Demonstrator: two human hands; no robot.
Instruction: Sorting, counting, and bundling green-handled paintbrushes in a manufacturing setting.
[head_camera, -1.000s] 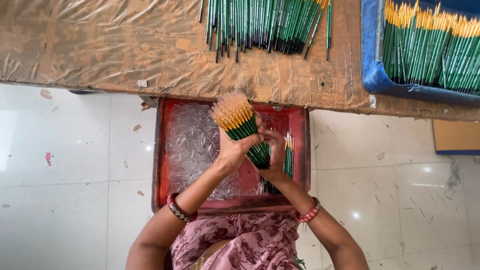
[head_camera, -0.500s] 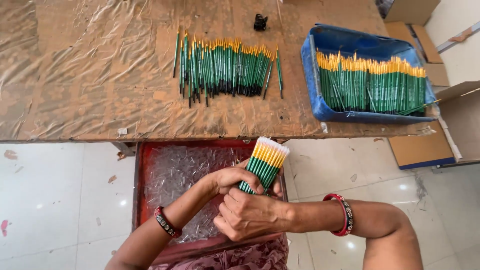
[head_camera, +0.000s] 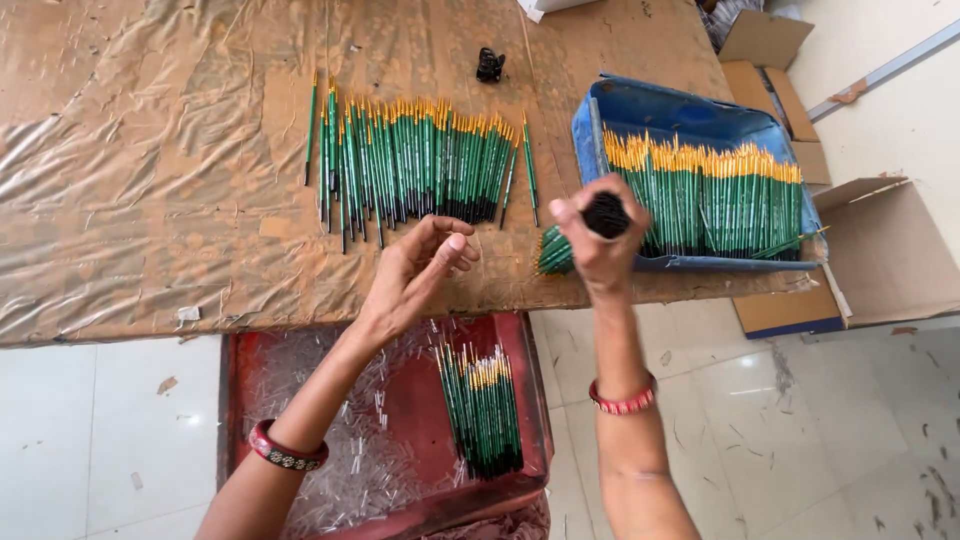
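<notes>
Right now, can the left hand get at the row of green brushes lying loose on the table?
Probably yes. The left hand is empty, fingers loosely curled, hovering just below the row of green brushes on the table, with nothing between them.

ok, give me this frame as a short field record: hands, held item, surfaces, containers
right hand: shut on bundle of brushes, dark ends toward camera
left hand: open, empty, over table edge
table: brown, plastic-covered; row of green brushes laid flat
blue tray: more brushes
red tray: below the table, small brush pile, clear caps
</notes>
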